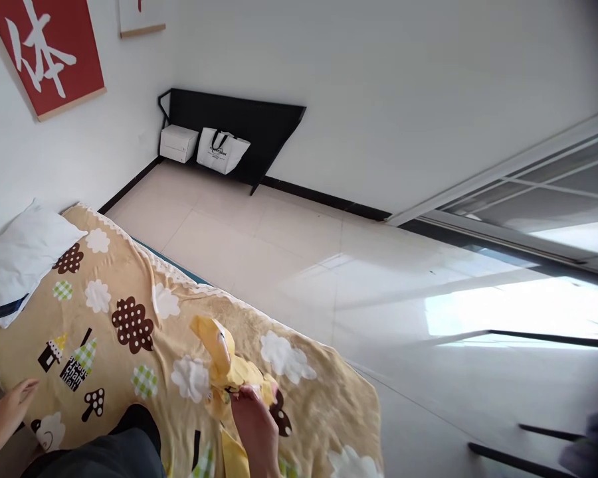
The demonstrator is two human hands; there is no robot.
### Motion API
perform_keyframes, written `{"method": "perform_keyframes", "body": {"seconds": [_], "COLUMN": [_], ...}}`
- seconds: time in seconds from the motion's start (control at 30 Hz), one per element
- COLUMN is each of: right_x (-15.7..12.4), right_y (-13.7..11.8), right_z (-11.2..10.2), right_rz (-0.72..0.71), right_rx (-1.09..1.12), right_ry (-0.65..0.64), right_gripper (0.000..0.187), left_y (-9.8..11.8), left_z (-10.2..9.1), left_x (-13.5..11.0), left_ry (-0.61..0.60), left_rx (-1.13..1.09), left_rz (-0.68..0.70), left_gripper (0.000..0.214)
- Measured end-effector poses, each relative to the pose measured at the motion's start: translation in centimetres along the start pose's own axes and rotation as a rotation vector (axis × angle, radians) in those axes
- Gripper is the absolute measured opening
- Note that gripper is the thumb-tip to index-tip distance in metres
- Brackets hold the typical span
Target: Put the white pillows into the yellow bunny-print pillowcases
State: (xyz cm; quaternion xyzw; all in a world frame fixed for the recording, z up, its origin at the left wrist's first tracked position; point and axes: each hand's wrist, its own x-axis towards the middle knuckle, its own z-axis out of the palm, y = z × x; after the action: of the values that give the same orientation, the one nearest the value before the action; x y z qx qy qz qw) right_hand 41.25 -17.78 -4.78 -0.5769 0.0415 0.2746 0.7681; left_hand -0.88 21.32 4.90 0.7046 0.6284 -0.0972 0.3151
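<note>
Head camera (sole view): looks forward and down from above a tan, cloud-patterned fabric blanket [323, 398], near; plain white wall [353, 79] farther off.

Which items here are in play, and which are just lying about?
In play:
yellow cloth, gripped by the right hand
patterned bed cover, under the cloth
left hand, open, seemingly holding nothing

Apparently just lying about:
white pillow on the bed
white box
white tote bag beside the box
red scroll on the wall
</note>
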Motion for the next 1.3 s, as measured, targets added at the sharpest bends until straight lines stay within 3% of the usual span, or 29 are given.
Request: {"method": "perform_keyframes", "body": {"seconds": [0.1, 0.2, 0.3, 0.43, 0.53, 0.6, 0.77, 0.9, 1.07, 1.2, 1.3], "right_x": [-3.4, -7.3, -10.4, -12.4, -12.3, -11.5, -8.8, -7.3, -6.0, -4.7, -3.9], "right_y": [-4.0, -6.5, -7.3, -7.8, -8.3, -8.5, -7.8, -7.5, -7.8, -8.2, -8.6], "right_z": [6.6, 12.6, 16.4, 19.7, 22.0, 23.0, 22.9, 23.9, 25.9, 25.9, 26.5], "right_rz": [-0.013, -0.013, 0.0, 0.026, 0.041, 0.013, -0.04, -0.027, -0.132, -0.193, -0.204], "right_rx": [0.132, 0.17, 0.143, 0.092, 0.118, 0.142, 0.16, 0.099, 0.007, -0.002, -0.223], "right_ry": [-0.18, -0.231, -0.316, -0.438, -0.501, -0.469, -0.301, -0.306, -0.255, -0.193, -0.206], "right_gripper": [0.033, 0.038, 0.044, 0.047, 0.043, 0.036, 0.035, 0.036, 0.036, 0.039, 0.042], "left_y": [3.4, 7.5, 12.1, 18.1, 21.6, 22.9, 23.3, 23.0, 22.4, 20.8, 19.8], "left_z": [0.3, -0.3, -2.1, -4.9, -6.1, -6.9, -10.5, -13.4, -15.5, -18.5, -20.4], "left_x": [0.3, -0.1, -1.3, -3.5, -4.7, -5.2, -6.2, -7.7, -8.4, -8.4, -8.7], "left_ry": [-0.057, -0.187, -0.295, -0.231, -0.301, -0.261, 0.045, 0.055, 0.015, 0.084, 0.151], "left_rx": [-0.19, -0.347, -0.549, -0.884, -0.955, -0.977, -1.173, -1.187, -1.247, -1.173, -1.062], "left_rz": [0.22, 0.365, 0.512, 0.766, 0.663, 0.582, 0.622, 0.66, 0.617, 0.683, 0.741], "left_gripper": [0.053, 0.066, 0.083, 0.098, 0.076, 0.062, 0.059, 0.052, 0.045, 0.039, 0.034]}}
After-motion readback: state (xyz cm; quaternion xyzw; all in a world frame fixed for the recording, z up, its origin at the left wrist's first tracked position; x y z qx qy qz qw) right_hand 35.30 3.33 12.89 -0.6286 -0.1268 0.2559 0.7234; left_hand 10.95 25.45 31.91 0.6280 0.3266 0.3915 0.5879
